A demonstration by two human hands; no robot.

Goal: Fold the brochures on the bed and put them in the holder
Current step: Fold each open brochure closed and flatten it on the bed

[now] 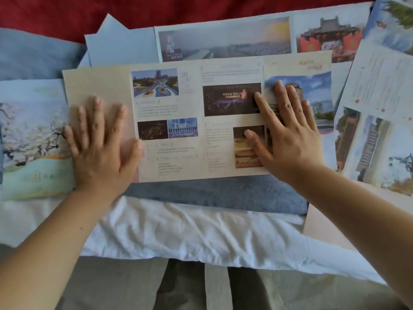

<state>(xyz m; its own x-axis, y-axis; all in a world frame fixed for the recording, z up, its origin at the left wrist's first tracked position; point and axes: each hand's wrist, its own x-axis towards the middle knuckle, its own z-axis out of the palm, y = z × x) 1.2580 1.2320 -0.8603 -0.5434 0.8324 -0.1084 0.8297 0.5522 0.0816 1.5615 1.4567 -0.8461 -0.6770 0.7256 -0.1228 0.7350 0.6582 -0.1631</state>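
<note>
Paper brochure (192,121) lies flat under our left hand (100,146) and right hand (288,130), fingers spread wide, pinning both side panels for folding.

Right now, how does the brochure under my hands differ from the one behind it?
The near brochure shows cream pages with small photos and text; the far brochure shows a wide skyline photo and a red gate. Your left hand and right hand press flat on the near brochure; the far brochure lies untouched, partly covered by it. Both are printed sheets on the bed.
</note>
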